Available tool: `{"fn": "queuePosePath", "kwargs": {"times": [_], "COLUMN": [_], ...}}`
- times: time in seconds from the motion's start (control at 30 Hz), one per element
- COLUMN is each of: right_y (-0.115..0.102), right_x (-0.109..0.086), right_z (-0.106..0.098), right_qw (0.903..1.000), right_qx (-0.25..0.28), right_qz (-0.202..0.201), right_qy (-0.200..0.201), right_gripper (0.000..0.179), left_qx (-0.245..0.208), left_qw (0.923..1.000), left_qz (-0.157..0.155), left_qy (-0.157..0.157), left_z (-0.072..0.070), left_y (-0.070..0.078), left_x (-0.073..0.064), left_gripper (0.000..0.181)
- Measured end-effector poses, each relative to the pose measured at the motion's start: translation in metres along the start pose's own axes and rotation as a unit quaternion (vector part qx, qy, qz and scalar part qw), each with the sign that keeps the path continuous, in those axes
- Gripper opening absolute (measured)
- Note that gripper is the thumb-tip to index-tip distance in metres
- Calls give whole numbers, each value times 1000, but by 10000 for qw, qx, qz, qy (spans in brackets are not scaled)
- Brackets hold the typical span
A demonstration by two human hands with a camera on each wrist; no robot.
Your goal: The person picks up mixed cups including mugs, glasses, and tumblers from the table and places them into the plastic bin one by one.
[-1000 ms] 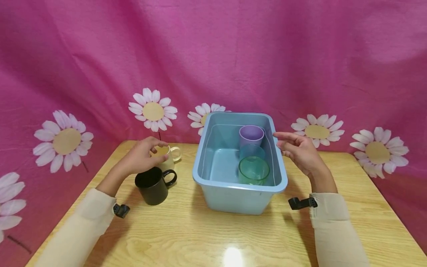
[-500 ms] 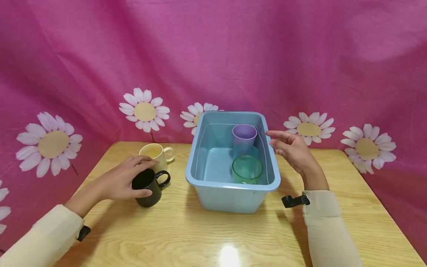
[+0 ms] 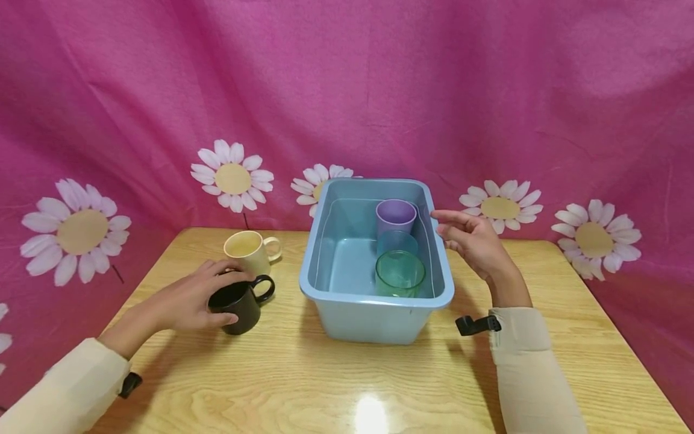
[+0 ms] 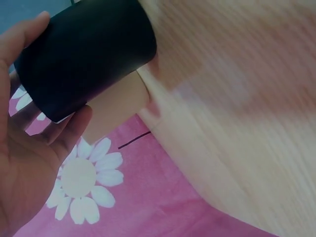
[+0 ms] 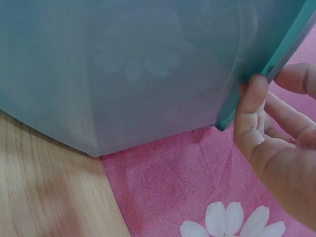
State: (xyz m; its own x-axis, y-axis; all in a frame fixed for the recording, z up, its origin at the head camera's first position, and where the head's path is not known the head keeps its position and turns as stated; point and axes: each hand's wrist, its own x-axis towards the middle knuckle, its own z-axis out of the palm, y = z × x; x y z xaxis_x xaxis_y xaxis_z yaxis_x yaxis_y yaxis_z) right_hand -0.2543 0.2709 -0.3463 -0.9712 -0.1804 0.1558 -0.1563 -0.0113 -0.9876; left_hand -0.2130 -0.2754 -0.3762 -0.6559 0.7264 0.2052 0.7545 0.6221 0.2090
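My left hand (image 3: 190, 298) grips the black mug (image 3: 246, 310) near its rim, thumb on the near side and fingers across the far side. The mug stands upright on the table, its handle pointing right. In the left wrist view, the thumb and fingers lie on opposite sides of the dark mug (image 4: 89, 54). Just behind it stands a cream mug (image 3: 259, 260), handle also to the right. My right hand (image 3: 477, 247) pinches the right rim of a blue plastic basin (image 3: 374, 322); the right wrist view shows the thumb (image 5: 254, 96) against the underside of that rim.
Along the basin's right inner side stand a purple cup (image 3: 396, 217), a blue cup (image 3: 397, 242) and a green glass bowl (image 3: 400, 274). A pink daisy-printed cloth (image 3: 347, 90) hangs behind the wooden table (image 3: 282, 386).
My left hand has moved left and toward me, from over the cream mug onto the black mug, and taken hold of it. The right hand stays at the basin rim. The view shifts slightly.
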Motion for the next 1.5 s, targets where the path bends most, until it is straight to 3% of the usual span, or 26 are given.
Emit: {"fn": "queuePosePath", "kwargs": {"times": [0.2,0.57,0.8,1.2,1.5], "right_y": [-2,-2,-1,-3,-1], "right_x": [1,4,1,-1,0], "right_z": [2,4,4,6,3], "right_qw": [10000,10000,9999,9999,9999], "right_qx": [-21,2,19,-2,-20], "right_qz": [16,44,82,85,73], "right_qy": [31,20,60,98,81], "right_gripper": [41,41,42,39,39], "left_qx": [-47,-181,-150,-21,206], "left_qw": [9997,9996,9996,9996,9986], "left_qz": [228,222,236,143,483], "left_qy": [-58,66,-49,-236,9], "left_z": [-7,-7,-11,-29,-54], "left_y": [-1,-1,1,5,6], "left_x": [5,7,10,19,30], "left_gripper": [67,68,66,65,64]}}
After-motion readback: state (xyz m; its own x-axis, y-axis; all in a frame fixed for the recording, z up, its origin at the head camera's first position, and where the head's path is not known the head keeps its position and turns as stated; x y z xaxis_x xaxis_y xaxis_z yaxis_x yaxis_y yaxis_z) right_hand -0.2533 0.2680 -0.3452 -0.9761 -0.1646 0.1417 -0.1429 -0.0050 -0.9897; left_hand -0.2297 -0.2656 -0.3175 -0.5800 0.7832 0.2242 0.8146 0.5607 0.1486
